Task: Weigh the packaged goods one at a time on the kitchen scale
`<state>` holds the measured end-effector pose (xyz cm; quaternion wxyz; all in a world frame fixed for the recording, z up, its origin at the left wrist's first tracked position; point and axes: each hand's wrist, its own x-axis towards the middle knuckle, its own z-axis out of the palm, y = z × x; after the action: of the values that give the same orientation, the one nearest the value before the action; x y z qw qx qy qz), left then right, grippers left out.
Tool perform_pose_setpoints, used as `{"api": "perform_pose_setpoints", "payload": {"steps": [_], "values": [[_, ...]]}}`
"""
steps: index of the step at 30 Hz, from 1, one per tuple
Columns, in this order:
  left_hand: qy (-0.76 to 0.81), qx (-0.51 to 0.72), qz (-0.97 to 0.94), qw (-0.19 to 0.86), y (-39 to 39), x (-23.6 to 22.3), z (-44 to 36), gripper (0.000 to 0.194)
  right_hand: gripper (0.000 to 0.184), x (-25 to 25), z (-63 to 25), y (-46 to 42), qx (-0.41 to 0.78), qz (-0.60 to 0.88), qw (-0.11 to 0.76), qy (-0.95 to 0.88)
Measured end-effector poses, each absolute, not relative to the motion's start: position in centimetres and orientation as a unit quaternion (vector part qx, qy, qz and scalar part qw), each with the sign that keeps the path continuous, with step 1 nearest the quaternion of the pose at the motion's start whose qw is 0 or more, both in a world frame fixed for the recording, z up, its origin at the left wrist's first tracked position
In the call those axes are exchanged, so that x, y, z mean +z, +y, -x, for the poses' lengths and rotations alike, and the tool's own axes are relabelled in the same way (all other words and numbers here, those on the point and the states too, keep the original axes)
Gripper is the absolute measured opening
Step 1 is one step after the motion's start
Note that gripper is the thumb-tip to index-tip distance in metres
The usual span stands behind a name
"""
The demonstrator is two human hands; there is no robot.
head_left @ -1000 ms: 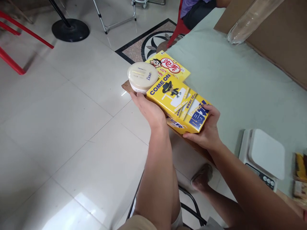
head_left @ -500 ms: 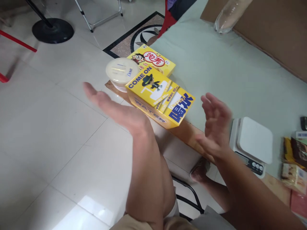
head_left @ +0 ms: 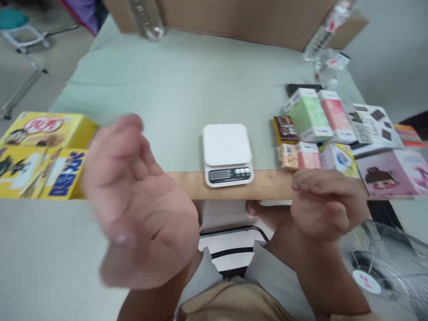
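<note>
My left hand (head_left: 143, 205) is raised in front of the table's left half, palm turned up and fingers apart, blurred by motion. Nothing lies in it. Just left of it, two yellow boxes (head_left: 63, 171) sit at the table's front edge, partly covered by the hand. My right hand (head_left: 329, 205) hovers at the front edge on the right, its fingers loosely bent, the thumb apart and nothing visible in it. Behind it stand small packs, among them a pink box (head_left: 309, 155). Between my hands, a white kitchen scale (head_left: 227, 145) rests with its plate bare.
On the right stand a green carton (head_left: 309, 113), a red-and-white carton (head_left: 337, 116) and a pink box with a cartoon face (head_left: 381, 176). Clear bottles (head_left: 147, 20) lean by the cardboard (head_left: 234, 22) at the back. A fan (head_left: 384, 263) is at lower right.
My view has swung right, from the yellow boxes to the scale and the packs on the right. Both hands remain raised; the left now shows its palm and the right has its fingers more bent.
</note>
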<state>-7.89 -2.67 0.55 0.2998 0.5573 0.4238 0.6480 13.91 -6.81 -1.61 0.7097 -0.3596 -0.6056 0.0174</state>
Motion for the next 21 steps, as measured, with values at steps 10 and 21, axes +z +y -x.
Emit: {"api": "perform_pose_setpoints", "payload": {"steps": [10, 21], "values": [[0.165, 0.355, -0.842, 0.372, -4.6, 0.9, -14.9, 0.048, 0.007, 0.6, -30.5, -10.7, -0.089, 0.432, 0.876, -0.194], [0.098, 0.117, -0.967, 0.206, -1.7, -0.2, -40.6, 0.031, 0.029, -1.3, -37.8, -13.4, 0.002, 0.501, 0.861, 0.087]]}}
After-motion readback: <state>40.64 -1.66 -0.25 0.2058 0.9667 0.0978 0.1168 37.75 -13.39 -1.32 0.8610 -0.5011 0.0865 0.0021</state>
